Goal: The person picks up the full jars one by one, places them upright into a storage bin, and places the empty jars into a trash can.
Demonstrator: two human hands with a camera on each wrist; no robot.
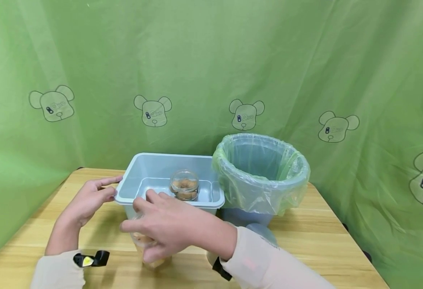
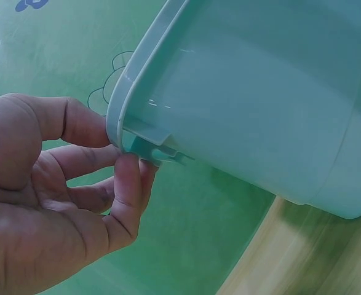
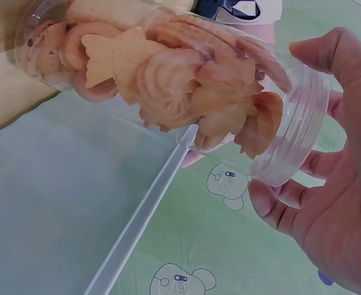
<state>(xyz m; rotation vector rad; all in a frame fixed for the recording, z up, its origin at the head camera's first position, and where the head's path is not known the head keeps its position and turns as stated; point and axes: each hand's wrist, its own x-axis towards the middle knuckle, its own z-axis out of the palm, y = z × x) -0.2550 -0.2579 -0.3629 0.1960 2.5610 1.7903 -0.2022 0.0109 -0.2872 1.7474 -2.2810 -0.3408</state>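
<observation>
Here, the cookie jar [image 3: 168,83] sits beneath the right of both hands [image 1: 171,220].

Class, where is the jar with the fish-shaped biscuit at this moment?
In the head view, the jar is low, left of centre, just in front of the blue tub, with the right hand around its top.

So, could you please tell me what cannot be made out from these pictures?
Head view: much of the near jar, hidden by the right hand.
Head view: the floor of the bin, hidden by its front.
Head view: what the pale round thing by the bin is, partly covered by the right sleeve.
Left wrist view: the rest of the tub, cut off by the top and right edges.
</observation>
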